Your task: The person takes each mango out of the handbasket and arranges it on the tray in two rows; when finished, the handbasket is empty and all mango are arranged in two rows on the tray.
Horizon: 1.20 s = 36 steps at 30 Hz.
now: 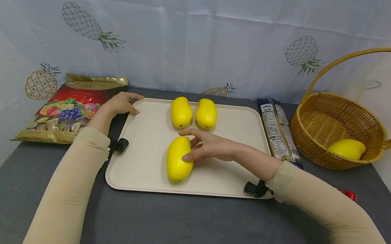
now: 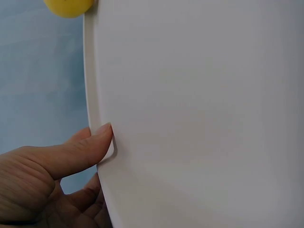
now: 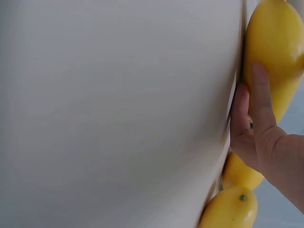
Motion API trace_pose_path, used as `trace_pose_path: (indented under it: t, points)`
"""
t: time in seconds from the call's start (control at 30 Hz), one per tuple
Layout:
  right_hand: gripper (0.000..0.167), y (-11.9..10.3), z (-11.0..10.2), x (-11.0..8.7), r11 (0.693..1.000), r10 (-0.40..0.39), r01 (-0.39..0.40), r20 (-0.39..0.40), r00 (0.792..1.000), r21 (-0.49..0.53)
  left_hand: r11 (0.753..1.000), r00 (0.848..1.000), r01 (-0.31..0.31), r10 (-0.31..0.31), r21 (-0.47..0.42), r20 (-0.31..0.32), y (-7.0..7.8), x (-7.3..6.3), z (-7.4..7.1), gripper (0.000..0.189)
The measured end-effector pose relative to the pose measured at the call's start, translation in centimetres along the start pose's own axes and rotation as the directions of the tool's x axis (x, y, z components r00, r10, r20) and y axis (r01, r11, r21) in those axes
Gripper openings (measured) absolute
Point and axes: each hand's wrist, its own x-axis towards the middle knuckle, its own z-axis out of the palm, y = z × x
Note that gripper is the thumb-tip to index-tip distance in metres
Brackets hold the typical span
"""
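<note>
Right at the fingers: front mango (image 1: 177, 166) is gripped by the R hand (image 1: 211, 145), index at its far end, thumb on its R flank, fruit on the tray (image 1: 233, 169). Tray's rear L corner is pinched by the L hand (image 1: 120, 103), prob. best held steady there. Grip's best kept light & nr the mango's middle, since smooth skin might roll; the two rear mangoes (image 1: 181, 113) shouldn't be bumped. Further out, "Fruit" & "candy" can be read on the bag (image 1: 75, 103); dark packet's (image 1: 273, 132) fine print can't be.
</note>
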Motion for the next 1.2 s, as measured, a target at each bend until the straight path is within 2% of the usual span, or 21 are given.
trace_pose_path:
  t: [0.43, 0.73, 1.07, 1.2]
  points:
    - [0.082, 0.5, -0.6, -0.5, 1.0, 0.005, -0.005, -0.003, 1.0, 0.003, 1.0, 1.0, -0.008, 0.008, 0.014, -0.014, 0.0, 0.0, 0.0, 0.065]
    - [0.079, 0.5, -1.9, -2.1, 0.999, -0.017, 0.017, -0.024, 1.0, 0.037, 1.0, 1.0, -0.014, 0.014, 0.016, -0.018, 0.0, 0.1, 0.1, 0.065]
    - [0.069, -0.7, -4.2, -4.6, 0.998, -0.068, 0.069, -0.097, 0.993, -0.001, 1.0, 1.0, -0.012, 0.012, 0.013, -0.014, -0.1, 0.1, 0.1, 0.065]
    - [0.066, -1.4, -5.3, -6.0, 0.996, -0.09, 0.088, -0.165, 0.982, -0.025, 1.0, 1.0, -0.007, 0.007, 0.009, -0.014, -0.1, 0.2, 0.0, 0.066]
